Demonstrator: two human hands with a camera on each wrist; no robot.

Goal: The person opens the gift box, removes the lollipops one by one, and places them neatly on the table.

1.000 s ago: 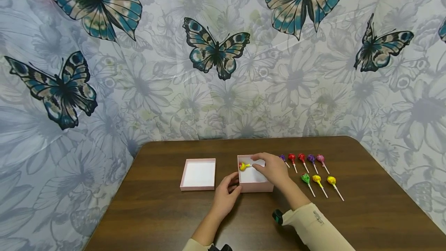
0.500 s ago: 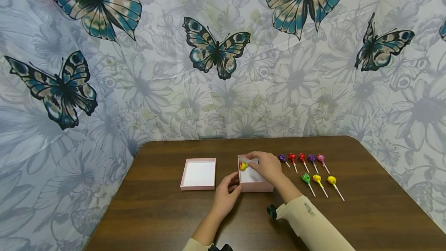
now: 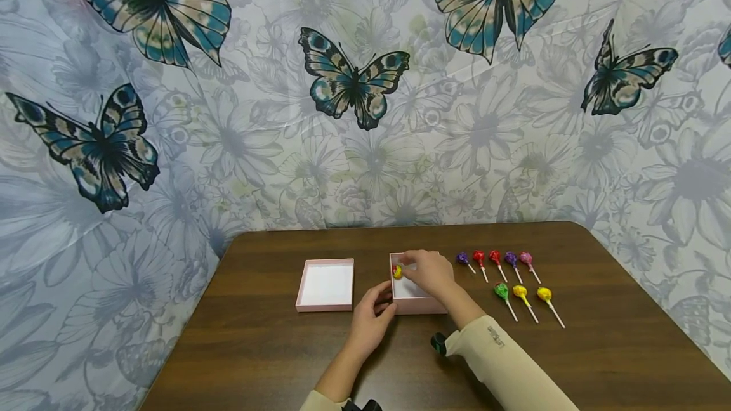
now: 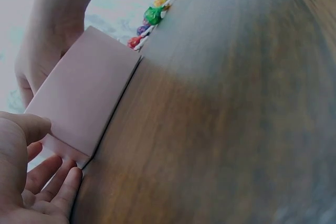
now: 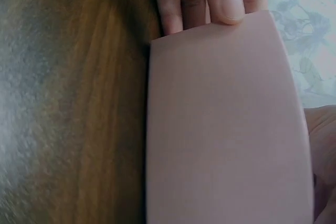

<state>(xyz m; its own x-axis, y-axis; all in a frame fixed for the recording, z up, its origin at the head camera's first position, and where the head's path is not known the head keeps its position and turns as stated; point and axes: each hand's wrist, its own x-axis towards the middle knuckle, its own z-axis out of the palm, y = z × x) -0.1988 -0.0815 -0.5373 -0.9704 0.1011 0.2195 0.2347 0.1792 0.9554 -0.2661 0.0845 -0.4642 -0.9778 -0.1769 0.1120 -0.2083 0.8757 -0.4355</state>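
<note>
A pink box (image 3: 419, 307) with a white inside stands uncovered on the table. My left hand (image 3: 368, 322) steadies its front left corner; in the left wrist view the thumb (image 4: 37, 127) lies on the pink front wall and the other fingers on the side. My right hand (image 3: 429, 273) reaches over the box from the right and pinches a lollipop with a yellow wrapped head (image 3: 398, 272) near the box's left wall. A bit of red shows beside the yellow. The fingers cover its stick. In the right wrist view the box wall hides the right fingertips.
Left of the box lies a shallow pink lid (image 3: 325, 284), white side up. To the right, lollipops lie in two rows: purple, red and pink behind, a green lollipop (image 3: 502, 292) and two yellow ones in front. A patterned butterfly cloth (image 3: 365, 176) hangs behind the table.
My right hand has moved left inside the box with the yellow lollipop, toward the left wall. Its stick, visible earlier, is now covered by the fingers. My left hand has stayed put.
</note>
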